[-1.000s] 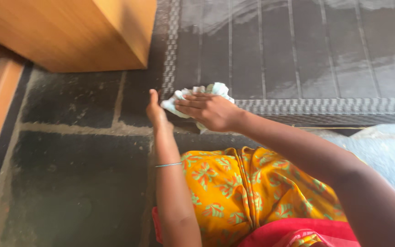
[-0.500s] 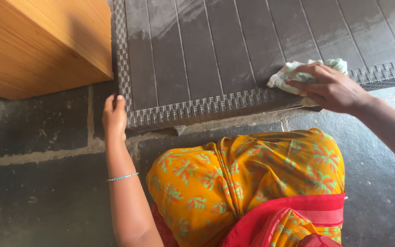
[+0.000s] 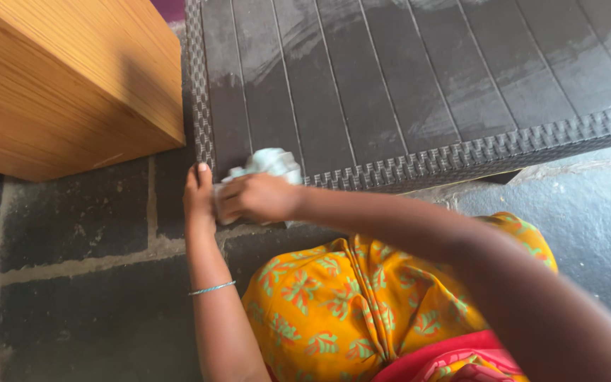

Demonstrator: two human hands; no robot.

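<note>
Head view shows the right hand (image 3: 256, 198) closed around a white cloth (image 3: 266, 164) at the near-left corner of the dark woven table (image 3: 404, 92); the left hand (image 3: 198, 192) lies flat against that corner.

No packages, labels, signs or screens appear anywhere in the view from the head camera at this moment.

wooden cabinet (image 3: 65, 85) crowding left, floor (image 3: 79, 297) open
</note>
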